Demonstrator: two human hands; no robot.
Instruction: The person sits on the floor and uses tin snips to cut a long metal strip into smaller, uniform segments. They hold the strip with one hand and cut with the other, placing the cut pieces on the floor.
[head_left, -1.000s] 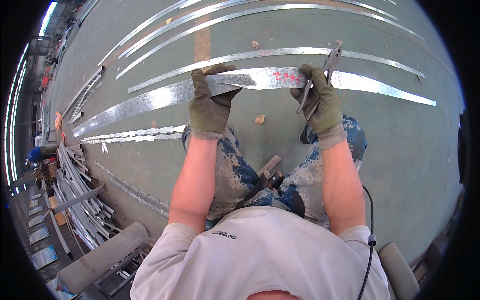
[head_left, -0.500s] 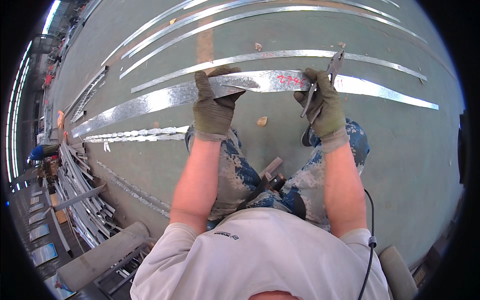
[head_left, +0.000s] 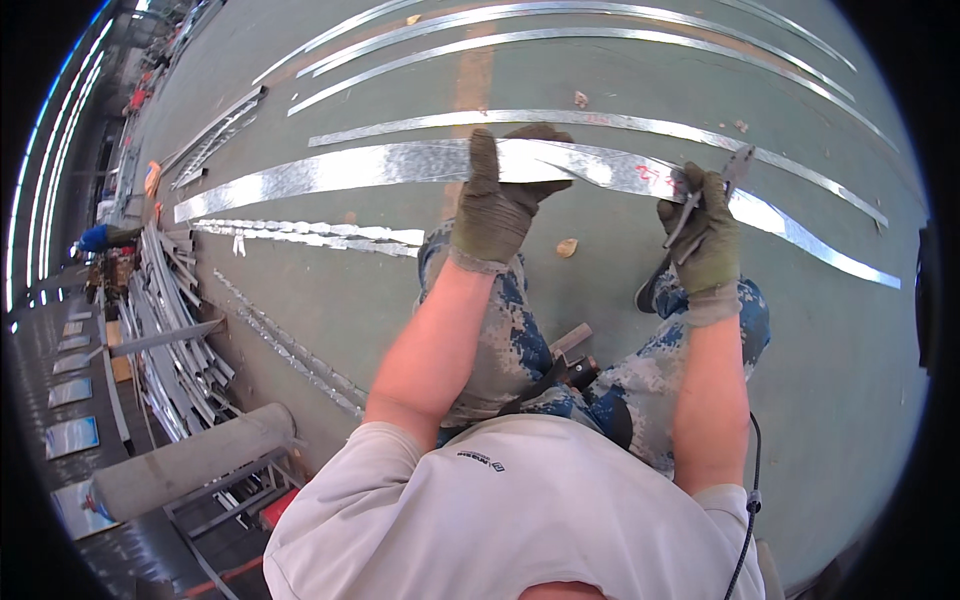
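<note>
A long, shiny galvanized metal strip (head_left: 330,170) with red handwritten marks runs across in front of me, above the floor. My left hand (head_left: 495,218), in an olive work glove, is closed around it near its middle, thumb on the near face and fingers behind. A diagonal crease or overlap shows in the metal just right of that hand. My right hand (head_left: 712,240), gloved alike, grips a pair of pliers (head_left: 737,165), jaws pointing up and away. Its fingers also lie against the strip, right of the red marks; their exact hold on the metal is partly hidden.
Beyond lie several flat metal strips (head_left: 600,120) on the green floor (head_left: 830,380). Left of my legs are notched metal strips (head_left: 310,237). A pile of metal profiles (head_left: 180,330) and a grey cylinder (head_left: 200,460) stand at the left. A dry leaf (head_left: 567,247) lies between my knees.
The whole view has turned, so floor, strips and hands appear shifted right and tilted, lower at the right. Both hands keep their hold; the strip has barely moved over the floor.
</note>
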